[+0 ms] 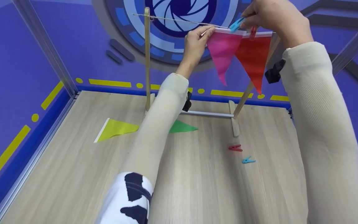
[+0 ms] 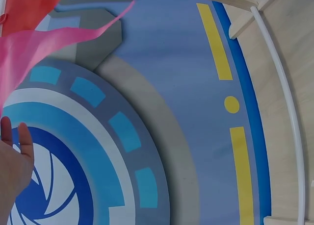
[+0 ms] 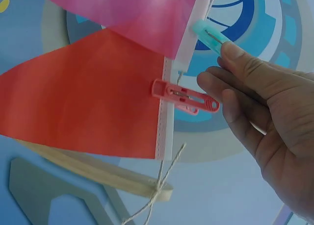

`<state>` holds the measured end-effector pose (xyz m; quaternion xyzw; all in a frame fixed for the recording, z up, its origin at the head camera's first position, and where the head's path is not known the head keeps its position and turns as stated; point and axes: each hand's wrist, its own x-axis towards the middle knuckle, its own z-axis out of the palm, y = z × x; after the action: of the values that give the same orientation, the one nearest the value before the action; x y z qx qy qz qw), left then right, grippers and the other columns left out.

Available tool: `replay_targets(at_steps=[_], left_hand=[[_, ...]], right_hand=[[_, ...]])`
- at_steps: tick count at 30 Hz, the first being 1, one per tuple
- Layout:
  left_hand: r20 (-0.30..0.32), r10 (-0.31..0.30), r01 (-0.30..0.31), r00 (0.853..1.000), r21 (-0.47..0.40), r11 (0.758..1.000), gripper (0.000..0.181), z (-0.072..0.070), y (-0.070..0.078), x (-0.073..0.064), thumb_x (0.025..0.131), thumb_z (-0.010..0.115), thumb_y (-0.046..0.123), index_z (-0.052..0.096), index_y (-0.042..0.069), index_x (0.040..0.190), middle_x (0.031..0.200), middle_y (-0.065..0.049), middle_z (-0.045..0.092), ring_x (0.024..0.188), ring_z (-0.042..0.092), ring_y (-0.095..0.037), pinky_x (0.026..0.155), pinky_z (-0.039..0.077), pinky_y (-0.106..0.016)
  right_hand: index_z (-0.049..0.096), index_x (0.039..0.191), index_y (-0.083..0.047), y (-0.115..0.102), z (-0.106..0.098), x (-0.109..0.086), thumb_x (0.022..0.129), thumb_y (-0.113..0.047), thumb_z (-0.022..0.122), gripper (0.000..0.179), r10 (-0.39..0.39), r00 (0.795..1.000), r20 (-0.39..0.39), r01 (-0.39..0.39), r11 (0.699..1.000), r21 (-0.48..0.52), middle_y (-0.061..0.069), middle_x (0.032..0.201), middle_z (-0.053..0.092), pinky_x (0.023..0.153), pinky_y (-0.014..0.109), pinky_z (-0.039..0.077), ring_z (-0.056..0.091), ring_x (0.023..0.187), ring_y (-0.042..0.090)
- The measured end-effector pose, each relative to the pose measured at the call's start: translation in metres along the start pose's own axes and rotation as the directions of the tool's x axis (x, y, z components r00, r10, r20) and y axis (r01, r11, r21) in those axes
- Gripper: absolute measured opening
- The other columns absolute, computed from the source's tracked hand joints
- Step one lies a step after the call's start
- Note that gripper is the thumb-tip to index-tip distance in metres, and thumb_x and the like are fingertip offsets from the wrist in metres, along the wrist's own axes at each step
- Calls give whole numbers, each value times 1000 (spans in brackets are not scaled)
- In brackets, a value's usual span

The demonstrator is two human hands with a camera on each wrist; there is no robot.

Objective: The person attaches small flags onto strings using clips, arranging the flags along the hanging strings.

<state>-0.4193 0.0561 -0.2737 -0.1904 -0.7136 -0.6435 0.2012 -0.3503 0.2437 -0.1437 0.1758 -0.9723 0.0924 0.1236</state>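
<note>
My left hand (image 1: 195,43) pinches the white top edge of a pink pennant (image 1: 224,46) at its left corner, up at the string (image 1: 182,20). With thumb and fingers my right hand (image 3: 274,107) grips a blue clothespin (image 3: 212,37), whose tip overlaps the pennant's white band near its right end. Beside it hangs a red pennant (image 1: 255,53), held on the string by a red clothespin (image 3: 184,95) just below my right fingers. The pink pennant slightly overlaps the red one. In the left wrist view only part of the left hand (image 2: 14,161) shows, under the pink cloth.
A wooden frame with a left post (image 1: 147,59) and right post (image 1: 244,98) carries the string; a white bar (image 1: 210,114) joins its feet. On the table (image 1: 197,186) lie a yellow pennant (image 1: 117,128), a green pennant (image 1: 182,127), a red clothespin (image 1: 235,148) and a blue clothespin (image 1: 248,160).
</note>
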Motion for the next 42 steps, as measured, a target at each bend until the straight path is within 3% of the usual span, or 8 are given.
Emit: replay_targets(at_steps=[5,12,19,22,33,37,42], left_hand=[[-2,-5,5,1000,-12,1000,23,0,-1,3,91,62,28,74,15,105,102,8,70,81,61,-2,73,50,-16],[-5,41,-41,999,5,999,24,2,-4,5,91,61,28,74,15,106,102,8,70,81,58,-1,74,46,-15],[7,59,-59,998,-4,998,23,3,0,4,91,62,26,74,12,104,105,5,69,96,59,3,83,44,-11],[5,65,-65,998,22,998,23,2,0,5,91,61,27,74,13,105,105,6,70,95,59,4,84,43,-11],[2,19,-19,1000,-23,1000,22,2,0,4,90,63,28,75,14,101,102,8,69,83,58,0,70,48,-17],[23,35,-34,999,-62,998,23,4,1,3,90,62,25,74,10,103,104,4,69,90,59,-1,76,48,-16],[40,11,-9,999,-49,999,21,1,2,3,91,62,26,73,11,102,103,4,69,93,62,-1,79,48,-15]], right_hand=[[63,125,-10,-8,1,5,94,-19,55,33,8,1000,21,-8,1000,-4,18,117,62,93,51,47,59,101,37],[62,126,-10,-14,2,12,94,-17,55,34,11,998,55,-10,1000,-21,18,116,62,91,52,48,60,101,39],[62,126,-9,-24,1,18,94,-19,56,34,-1,995,101,8,997,-73,20,115,63,88,51,49,63,100,38],[61,127,-9,-27,0,19,94,-19,55,34,6,994,113,4,996,-91,20,116,63,90,51,48,62,101,40],[61,127,-9,-32,4,23,92,-17,58,36,-21,991,129,39,989,-142,21,113,64,89,55,48,60,96,40],[61,127,-9,-33,5,24,90,-18,61,38,-34,994,107,52,984,-172,21,114,64,90,54,47,58,99,39],[58,130,-8,-35,8,26,90,-22,63,43,-32,989,147,68,968,-243,21,119,60,93,55,45,54,102,39]])
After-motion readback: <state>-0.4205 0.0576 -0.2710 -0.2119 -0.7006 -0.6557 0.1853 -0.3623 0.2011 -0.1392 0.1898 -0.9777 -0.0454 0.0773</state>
